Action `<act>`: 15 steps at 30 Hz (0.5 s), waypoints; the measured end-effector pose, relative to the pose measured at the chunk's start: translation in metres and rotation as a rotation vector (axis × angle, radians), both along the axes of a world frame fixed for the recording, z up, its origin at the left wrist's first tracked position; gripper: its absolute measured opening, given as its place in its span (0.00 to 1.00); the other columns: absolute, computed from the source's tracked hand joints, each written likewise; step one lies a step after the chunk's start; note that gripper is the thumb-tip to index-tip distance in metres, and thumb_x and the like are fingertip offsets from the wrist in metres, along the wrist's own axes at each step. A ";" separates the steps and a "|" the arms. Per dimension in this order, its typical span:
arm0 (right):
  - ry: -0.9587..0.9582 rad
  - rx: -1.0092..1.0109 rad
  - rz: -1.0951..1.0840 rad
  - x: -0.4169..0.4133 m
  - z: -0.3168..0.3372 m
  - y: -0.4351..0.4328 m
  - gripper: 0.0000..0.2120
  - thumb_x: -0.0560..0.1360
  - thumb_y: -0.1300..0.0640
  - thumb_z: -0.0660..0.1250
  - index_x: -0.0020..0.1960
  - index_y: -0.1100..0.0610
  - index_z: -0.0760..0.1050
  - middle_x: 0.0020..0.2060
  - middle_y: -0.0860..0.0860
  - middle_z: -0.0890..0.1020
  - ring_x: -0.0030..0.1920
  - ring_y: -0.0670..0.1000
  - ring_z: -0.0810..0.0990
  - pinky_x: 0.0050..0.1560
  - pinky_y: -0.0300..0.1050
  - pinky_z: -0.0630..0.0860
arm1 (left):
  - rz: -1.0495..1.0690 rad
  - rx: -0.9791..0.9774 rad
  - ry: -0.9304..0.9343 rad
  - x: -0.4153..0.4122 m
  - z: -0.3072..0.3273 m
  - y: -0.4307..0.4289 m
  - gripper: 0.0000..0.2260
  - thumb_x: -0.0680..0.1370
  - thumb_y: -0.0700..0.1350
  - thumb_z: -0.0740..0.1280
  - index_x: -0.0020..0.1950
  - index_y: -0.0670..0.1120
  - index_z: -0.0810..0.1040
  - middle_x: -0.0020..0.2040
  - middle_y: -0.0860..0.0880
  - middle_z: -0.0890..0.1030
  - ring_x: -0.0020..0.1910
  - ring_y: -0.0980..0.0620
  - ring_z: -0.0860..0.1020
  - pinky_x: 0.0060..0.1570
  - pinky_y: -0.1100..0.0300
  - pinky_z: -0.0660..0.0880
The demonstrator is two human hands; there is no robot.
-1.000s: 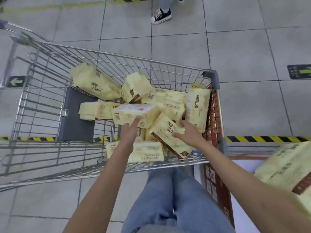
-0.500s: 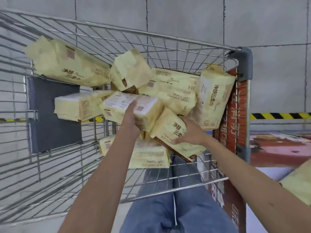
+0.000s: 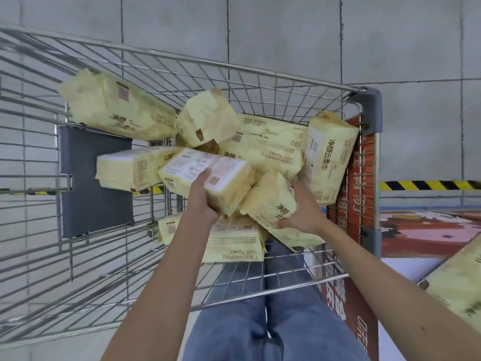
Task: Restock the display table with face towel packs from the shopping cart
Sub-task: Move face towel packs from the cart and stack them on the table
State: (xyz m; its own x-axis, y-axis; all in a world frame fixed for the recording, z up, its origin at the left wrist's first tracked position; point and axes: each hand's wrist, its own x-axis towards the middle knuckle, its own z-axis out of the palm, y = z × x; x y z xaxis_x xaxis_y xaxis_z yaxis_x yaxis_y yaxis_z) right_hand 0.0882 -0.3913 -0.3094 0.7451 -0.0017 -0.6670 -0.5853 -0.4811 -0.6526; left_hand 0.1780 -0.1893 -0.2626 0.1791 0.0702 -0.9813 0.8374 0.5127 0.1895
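Observation:
Several pale yellow face towel packs lie heaped in the wire shopping cart (image 3: 260, 71). My left hand (image 3: 201, 196) grips one pack (image 3: 223, 178) lying label side up in the middle of the heap, thumb on top and fingers under it. My right hand (image 3: 302, 208) holds a tilted pack (image 3: 270, 201) just to its right, fingers curled round its near edge. More packs surround them, one standing upright (image 3: 330, 155) against the cart's right wall. At the right edge, a pack (image 3: 460, 280) lies on the display table (image 3: 406, 264).
A grey child-seat flap (image 3: 93, 178) covers part of the cart's left end. Red signage (image 3: 361, 162) lines the cart's right side. My jeans-clad legs (image 3: 260, 308) stand below the basket. Yellow-black floor tape (image 3: 429, 185) runs at right on grey tiles.
The view closed in on the cart. Both hands went from reaching over the packs to closing on them, and the left pack has lifted slightly.

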 end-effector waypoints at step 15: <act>-0.375 0.434 -0.823 -0.061 0.123 -0.021 0.34 0.55 0.71 0.79 0.57 0.56 0.71 0.48 0.49 0.82 0.45 0.45 0.83 0.40 0.41 0.80 | 0.022 -0.138 -0.396 -0.093 0.129 0.026 0.14 0.73 0.47 0.69 0.59 0.50 0.77 0.52 0.46 0.84 0.54 0.44 0.80 0.48 0.47 0.78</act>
